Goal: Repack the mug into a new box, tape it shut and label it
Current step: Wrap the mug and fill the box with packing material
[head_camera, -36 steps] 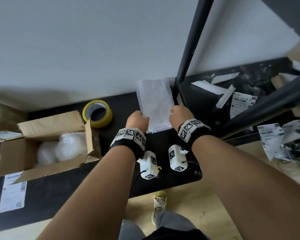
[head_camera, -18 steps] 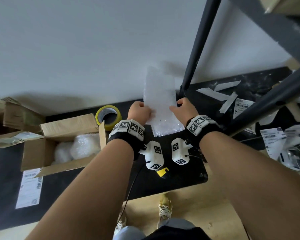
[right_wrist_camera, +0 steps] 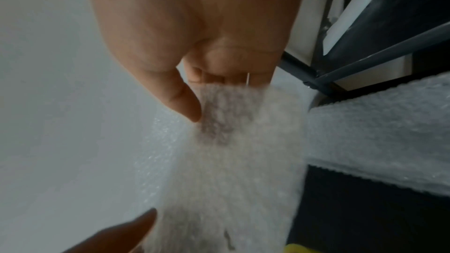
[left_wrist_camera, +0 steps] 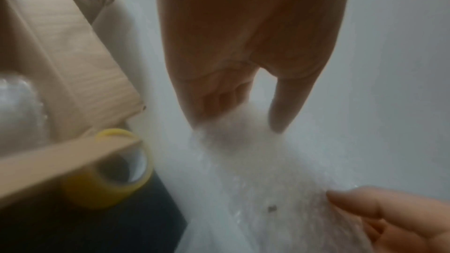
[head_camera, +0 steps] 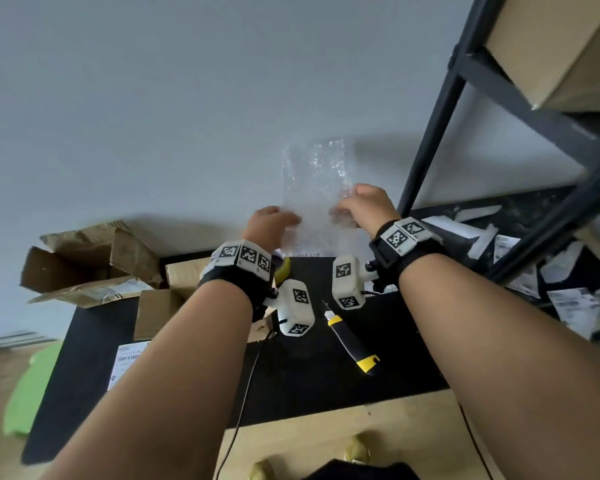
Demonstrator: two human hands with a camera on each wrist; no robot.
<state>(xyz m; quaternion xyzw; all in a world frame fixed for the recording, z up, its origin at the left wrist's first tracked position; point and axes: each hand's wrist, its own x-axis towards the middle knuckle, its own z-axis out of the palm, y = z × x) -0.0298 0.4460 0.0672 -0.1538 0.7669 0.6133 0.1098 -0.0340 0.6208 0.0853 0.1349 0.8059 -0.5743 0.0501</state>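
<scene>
Both hands hold a clear bubble wrap sheet (head_camera: 314,188) upright in front of the wall, above the black table (head_camera: 326,393). My left hand (head_camera: 271,223) pinches its left edge between thumb and fingers (left_wrist_camera: 238,122). My right hand (head_camera: 361,206) pinches the right edge a little higher (right_wrist_camera: 214,99). The open cardboard box (left_wrist_camera: 60,64) sits to the left, with a bubble-wrapped bundle (left_wrist_camera: 17,107) inside; in the head view my left forearm hides most of the box (head_camera: 174,289). A yellow tape roll (left_wrist_camera: 109,170) stands beside the box. A white label (head_camera: 127,362) lies on the table in front of it.
A yellow-and-black utility knife (head_camera: 350,341) lies on the table under my wrists. A torn older box (head_camera: 90,258) sits at the far left. A black shelf rack (head_camera: 430,161) with scattered paper labels (head_camera: 568,299) stands to the right. More bubble wrap (right_wrist_camera: 377,132) lies by the rack.
Both hands have lifted the bubble wrap sheet off the table and up in front of the wall. The view has tilted upward, and the knife now shows.
</scene>
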